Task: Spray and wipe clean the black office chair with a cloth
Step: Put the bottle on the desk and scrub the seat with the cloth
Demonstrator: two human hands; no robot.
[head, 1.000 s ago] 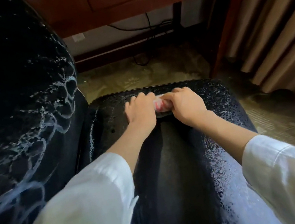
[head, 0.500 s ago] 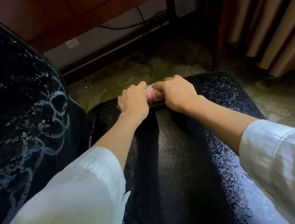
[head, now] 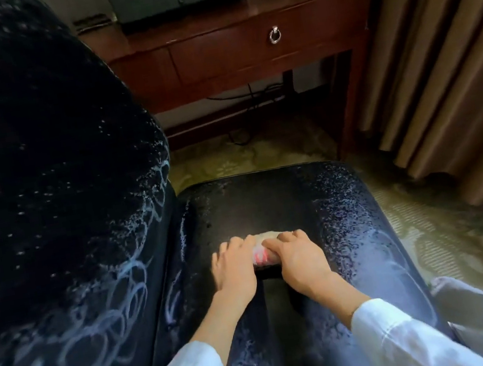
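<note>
The black office chair's seat [head: 354, 227] fills the lower middle, wet with spray droplets and foam on both sides; a darker wiped strip runs down its centre. Its backrest [head: 46, 217] stands at the left, streaked with white foam rings. A small pale cloth with a pink patch [head: 262, 251] lies on the middle of the seat. My left hand [head: 232, 268] and my right hand [head: 300, 256] press side by side on the cloth, fingers curled over it. Most of the cloth is hidden under them.
A dark wooden desk [head: 242, 50] with a ring-pull drawer stands beyond the chair, cables hanging beneath it. Beige curtains [head: 436, 51] hang at the right. Patterned carpet [head: 260, 150] lies between chair and desk and to the seat's right.
Both hands have drawn the cloth back from the seat's far edge toward the middle. The camera has tilted up, bringing the desk's drawer front into view.
</note>
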